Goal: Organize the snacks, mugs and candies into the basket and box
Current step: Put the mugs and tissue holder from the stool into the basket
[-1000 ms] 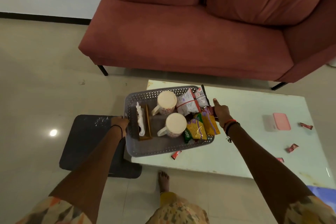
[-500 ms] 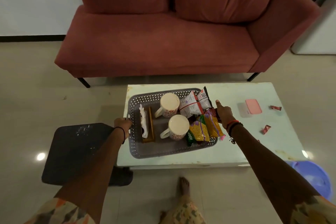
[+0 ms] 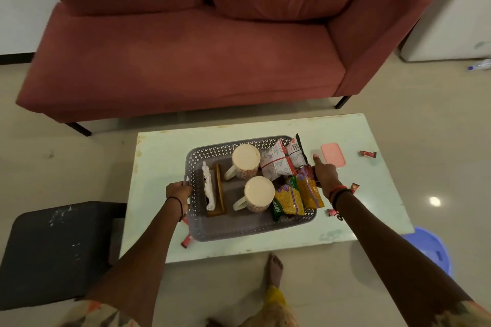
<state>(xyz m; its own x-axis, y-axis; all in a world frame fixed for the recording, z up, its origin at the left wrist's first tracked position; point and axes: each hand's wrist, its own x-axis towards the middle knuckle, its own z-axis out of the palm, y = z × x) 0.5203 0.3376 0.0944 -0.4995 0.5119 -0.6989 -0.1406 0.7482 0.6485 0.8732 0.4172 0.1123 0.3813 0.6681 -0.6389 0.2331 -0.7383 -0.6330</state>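
Observation:
A grey perforated basket (image 3: 228, 229) rests on the pale table (image 3: 159, 167). Inside it stand two cream mugs (image 3: 245, 162) (image 3: 259, 194), upside down, beside several snack packets (image 3: 289, 198) and a wooden holder with white tissue (image 3: 212, 191). My left hand (image 3: 178, 191) grips the basket's left rim. My right hand (image 3: 325, 174) grips its right rim, thumb sticking up. A small box with a pink lid (image 3: 332, 158) sits just right of the basket. Red candies lie loose on the table: one far right (image 3: 368, 153), one by my right wrist (image 3: 354, 188), one at the basket's front left (image 3: 186, 241).
A red sofa (image 3: 186, 61) stands behind the table. A black stool (image 3: 53, 249) sits on the floor to the left, and a blue plastic tub (image 3: 430, 247) to the right below the table edge. My bare foot (image 3: 275, 268) is in front of the table.
The basket has shifted right, from overhanging the table's left edge to near its middle, with both hands on its rims. The camera view has also swung left and closer.

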